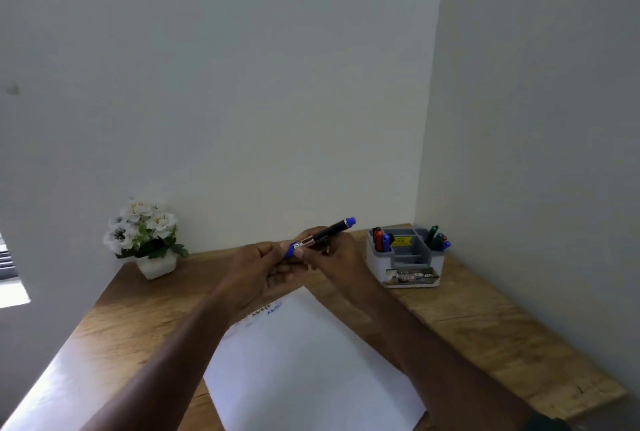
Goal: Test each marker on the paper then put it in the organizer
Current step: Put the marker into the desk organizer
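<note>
- A blue marker (323, 234) was gripped at its near end by the left hand (258, 271) and mid-barrel by the right hand (334, 254), above the paper (311, 361).
- The organizer (405, 257), holding markers, stood far right on the desk (502, 333).

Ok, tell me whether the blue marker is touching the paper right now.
Apart. The head view shows the blue marker held up in both hands, left hand and right hand, above the desk, with the paper lying flat well below it.
</note>
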{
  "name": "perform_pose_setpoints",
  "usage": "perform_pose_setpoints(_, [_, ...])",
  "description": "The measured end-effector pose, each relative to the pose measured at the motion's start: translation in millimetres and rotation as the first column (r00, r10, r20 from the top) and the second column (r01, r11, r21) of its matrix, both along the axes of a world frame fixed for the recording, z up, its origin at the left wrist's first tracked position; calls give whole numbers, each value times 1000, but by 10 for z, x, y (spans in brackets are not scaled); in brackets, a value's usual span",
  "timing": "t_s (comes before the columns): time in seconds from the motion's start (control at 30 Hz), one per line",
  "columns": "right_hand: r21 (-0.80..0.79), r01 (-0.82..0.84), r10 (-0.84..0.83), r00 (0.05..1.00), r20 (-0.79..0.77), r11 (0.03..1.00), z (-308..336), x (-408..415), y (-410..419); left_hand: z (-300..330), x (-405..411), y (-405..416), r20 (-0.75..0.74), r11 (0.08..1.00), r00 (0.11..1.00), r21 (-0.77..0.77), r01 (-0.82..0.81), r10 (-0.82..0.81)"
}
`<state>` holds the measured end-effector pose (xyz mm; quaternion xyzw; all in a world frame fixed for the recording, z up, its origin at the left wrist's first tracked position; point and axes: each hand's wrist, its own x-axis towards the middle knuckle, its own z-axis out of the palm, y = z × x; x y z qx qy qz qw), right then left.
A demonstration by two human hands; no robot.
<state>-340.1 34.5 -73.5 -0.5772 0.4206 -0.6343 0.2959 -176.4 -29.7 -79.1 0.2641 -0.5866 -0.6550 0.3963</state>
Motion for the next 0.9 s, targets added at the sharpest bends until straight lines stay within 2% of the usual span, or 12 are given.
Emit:
perform_pose_setpoints(0.2, [-114,282,-301,924,-234,953,534,-452,282,404,-495,86,263,959,960,-283,-20,98])
perform_pose_setpoints(0.23, [-136,352,-377,855,-356,926,640,-595,344,436,-579,91,291,938,949,-347,-11,119])
perform_pose_setpoints(0.27, [-152,425,-438,734,-519,892,740,-767,389,459,-658,90,315,913,939,-408,5,136])
perform_pose_setpoints(0.33, [-155,588,-453,403,-795,794,906,-1129,453,476,-810,85,385,846,909,-528,73,162])
perform_pose_setpoints(0.37, [-137,654,-416,293,-861,744,965,-1305,472,470,-883,75,425,809,887,-577,113,179])
perform_pose_setpoints(0.43, [-92,741,-348,199,-916,666,1047,-1594,527,460,-999,57,482,770,848,-619,154,218])
perform_pose_setpoints(0.5, [-56,775,-321,195,-927,630,1102,-1787,595,463,-1073,50,500,758,833,-631,164,237])
perform_pose_setpoints(0.6, [-27,778,-307,215,-927,628,1163,-1899,651,473,-1119,53,525,738,813,-647,189,252])
perform_pose_setpoints(0.9, [12,803,-204,166,-965,596,1107,-1865,416,448,-1076,-57,543,693,791,-686,224,281])
